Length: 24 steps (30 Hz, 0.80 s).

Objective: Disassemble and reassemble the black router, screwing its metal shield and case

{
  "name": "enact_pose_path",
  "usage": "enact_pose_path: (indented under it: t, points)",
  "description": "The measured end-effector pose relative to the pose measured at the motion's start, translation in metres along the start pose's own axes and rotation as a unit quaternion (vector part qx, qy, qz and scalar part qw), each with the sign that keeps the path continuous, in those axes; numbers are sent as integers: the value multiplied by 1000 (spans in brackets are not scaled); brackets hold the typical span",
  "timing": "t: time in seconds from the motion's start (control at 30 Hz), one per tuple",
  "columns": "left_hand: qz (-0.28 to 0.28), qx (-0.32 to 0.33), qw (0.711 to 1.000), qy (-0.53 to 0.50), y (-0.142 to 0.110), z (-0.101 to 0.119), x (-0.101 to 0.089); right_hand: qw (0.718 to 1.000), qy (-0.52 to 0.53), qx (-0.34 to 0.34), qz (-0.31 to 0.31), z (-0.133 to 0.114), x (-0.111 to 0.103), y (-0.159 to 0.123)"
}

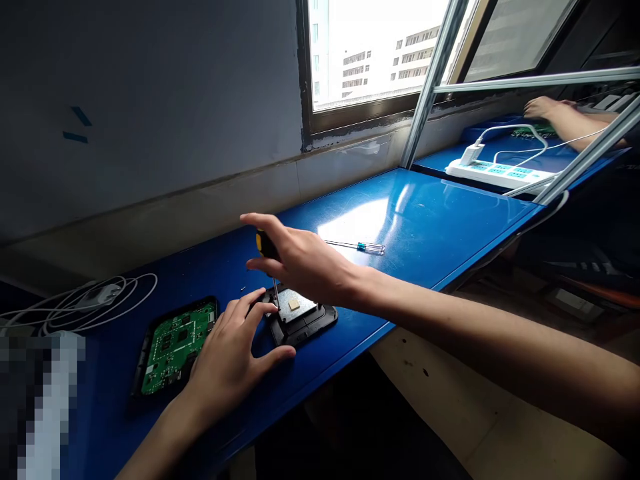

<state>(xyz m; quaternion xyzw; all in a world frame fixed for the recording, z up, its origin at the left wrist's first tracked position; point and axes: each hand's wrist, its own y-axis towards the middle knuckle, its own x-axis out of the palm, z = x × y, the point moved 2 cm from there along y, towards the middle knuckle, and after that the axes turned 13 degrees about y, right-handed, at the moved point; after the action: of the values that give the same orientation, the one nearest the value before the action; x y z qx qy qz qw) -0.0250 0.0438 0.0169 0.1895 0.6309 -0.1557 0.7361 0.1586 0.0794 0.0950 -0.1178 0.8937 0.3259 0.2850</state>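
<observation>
My right hand [300, 263] grips a screwdriver with a yellow and black handle [264, 245], held upright with its thin shaft pointing down into a small black case part [305, 320] that has a grey plate and a tan pad on it. My left hand [227, 357] rests on the blue bench, fingers pinched at the left edge of that black part, right at the screwdriver's tip. Just left of this hand lies a green circuit board [173, 347] in a black shell.
A second screwdriver with a clear blue handle [357, 247] lies farther back on the blue bench [425, 227]. White cables and a charger [95, 300] lie at the left. A white power strip [500, 175] sits at the far right, near another person's hand [545, 110].
</observation>
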Motion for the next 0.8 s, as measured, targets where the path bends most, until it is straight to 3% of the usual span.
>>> enact_pose_path:
  t: [0.13,0.3,0.43,0.57,0.8]
  points:
    - [-19,-11,1000,-10,0,0,-1,980,128,45,148,38,-11,-1]
    - [-30,-20,999,-10,0,1,-2,914,289,118,259,95,-15,6]
    - [-78,-26,997,-2,2,4,-11,897,333,150,249,123,-11,10]
    - [-119,-37,992,12,8,14,-21,866,391,179,256,131,-11,10]
    - [-132,-9,991,11,33,61,-16,794,484,220,294,131,-23,9]
